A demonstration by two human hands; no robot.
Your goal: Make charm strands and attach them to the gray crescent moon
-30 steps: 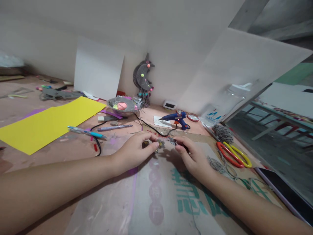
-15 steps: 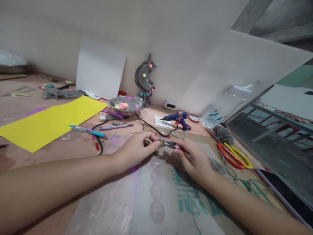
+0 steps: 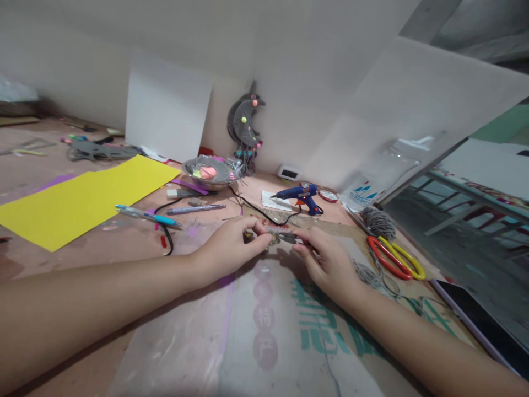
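Between my two hands, low over the plastic-covered board, is a small grey craft piece with yellow bits (image 3: 274, 237); its exact kind is too blurred to tell. My left hand (image 3: 237, 242) pinches its left end between thumb and fingers. From the other side, my right hand (image 3: 324, 258) grips the dark grey, pointed right end with thumb and forefinger. Just behind the hands, a blue hot glue gun (image 3: 300, 194) rests by a white card, its black cord running left.
Scissors with red and yellow handles (image 3: 394, 258), grey yarn (image 3: 378, 222) and a phone (image 3: 483, 325) lie right. A clear bottle (image 3: 384, 171) stands behind them. Leftward are yellow paper (image 3: 86, 204), pens (image 3: 149, 216) and a bowl (image 3: 210, 179). A grey moon ornament (image 3: 244, 124) hangs against the wall.
The view has shifted slightly. Both hands keep their hold on the small grey piece in almost the same spot, with only slight finger movement.
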